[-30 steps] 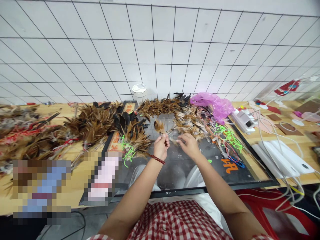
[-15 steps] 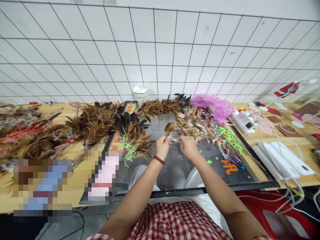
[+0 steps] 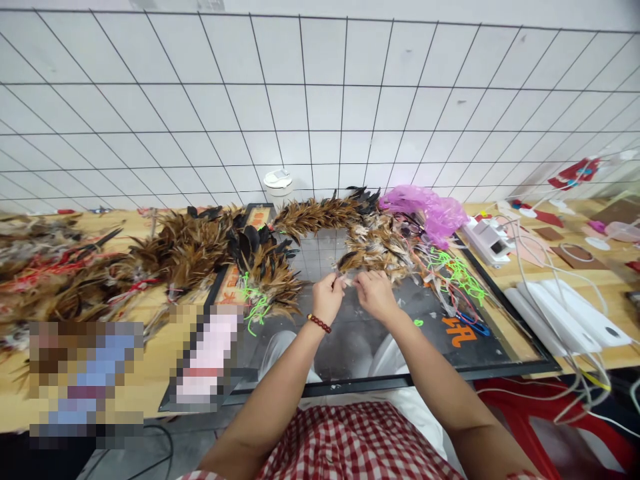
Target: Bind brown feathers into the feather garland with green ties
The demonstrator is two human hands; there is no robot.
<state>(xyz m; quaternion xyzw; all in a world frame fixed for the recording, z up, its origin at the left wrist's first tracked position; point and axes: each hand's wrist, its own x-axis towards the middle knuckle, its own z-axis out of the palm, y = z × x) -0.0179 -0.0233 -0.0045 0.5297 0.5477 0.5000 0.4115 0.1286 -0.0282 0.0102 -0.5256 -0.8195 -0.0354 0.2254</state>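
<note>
My left hand (image 3: 327,298), with a red bead bracelet on the wrist, pinches the quill end of a small brown feather bunch (image 3: 351,261). My right hand (image 3: 374,295) is closed right beside it, fingertips meeting the same bunch at its stem. Both hands hover over a dark glass-topped board (image 3: 360,333). A loose heap of brown and white feathers (image 3: 385,247) lies just beyond my fingers. A bundle of brown and black feathers (image 3: 265,263) lies to the left of my hands.
Long rows of tied feather bundles (image 3: 100,267) cover the wooden table on the left. A pink plastic bag (image 3: 430,210), green cords (image 3: 457,270), white devices with cables (image 3: 560,313) and a white lidded cup (image 3: 279,183) stand around. A tiled wall rises behind.
The small feather bunch tipped from upright over my left hand to lying rightward toward the heap. My hands drew closer together until their fingertips meet.
</note>
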